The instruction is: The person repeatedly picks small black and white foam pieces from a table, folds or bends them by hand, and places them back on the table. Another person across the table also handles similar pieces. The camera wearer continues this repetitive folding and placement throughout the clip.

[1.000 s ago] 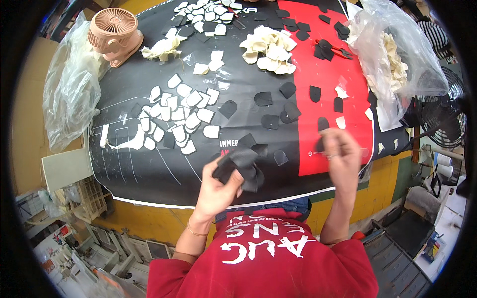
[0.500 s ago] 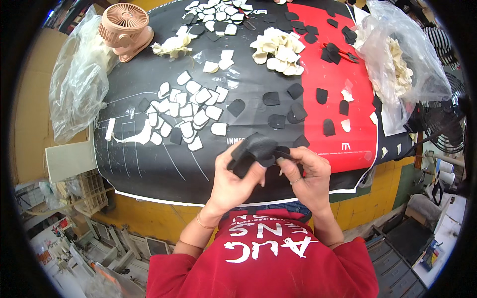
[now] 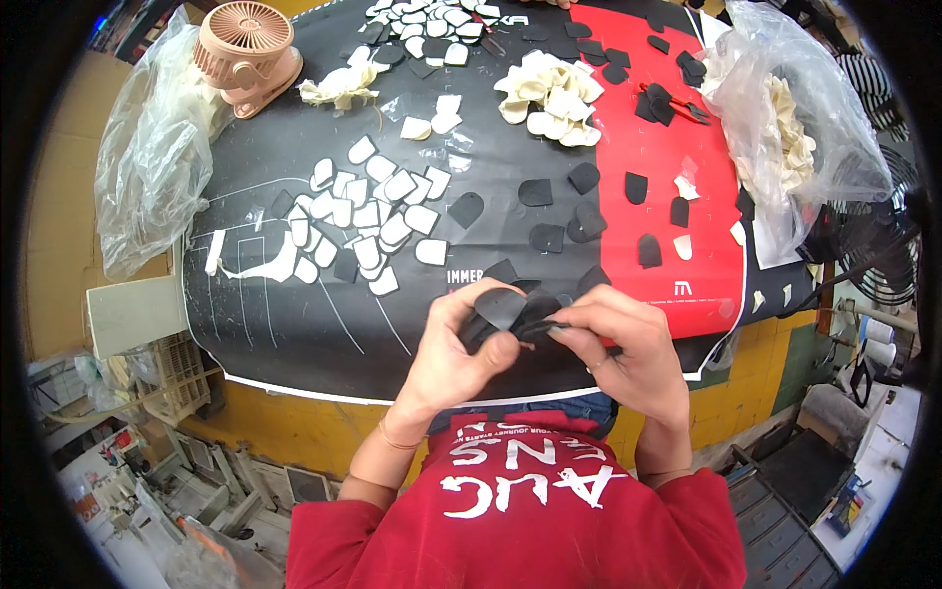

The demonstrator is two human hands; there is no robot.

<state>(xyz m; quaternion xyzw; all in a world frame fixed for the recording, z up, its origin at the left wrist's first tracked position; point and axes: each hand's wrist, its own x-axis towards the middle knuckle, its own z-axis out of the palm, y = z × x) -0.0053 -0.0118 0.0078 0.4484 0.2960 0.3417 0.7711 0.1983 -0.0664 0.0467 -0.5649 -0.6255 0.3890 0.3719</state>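
Above the near edge of the mat, my left hand point(image 3: 440, 355) is closed around several black rounded patches point(image 3: 500, 308), its thumb along their near side. My right hand point(image 3: 633, 348) pinches the right edge of a thin black piece between thumb and fingertips; the other end of that piece meets the bunch. Overlap hides how many patches I hold. Loose black patches point(image 3: 536, 192) lie flat just beyond my hands, with one straight edge and one rounded end. To their left is a scattered heap of white patches with dark edges point(image 3: 395, 231).
The black-and-red mat point(image 3: 657, 309) covers the table. A cream heap of soft pieces point(image 3: 549, 98), another white pile point(image 3: 432, 29) and red-handled cutters point(image 3: 687, 106) lie farther back. A pink fan point(image 3: 245, 49) and plastic bags point(image 3: 157, 157) flank them. Another person's hand shows at the far edge.
My right hand has turned so its back faces up, and it has shifted slightly right. The black bunch has come a little lower and tilted. A black patch on the mat behind it now shows.
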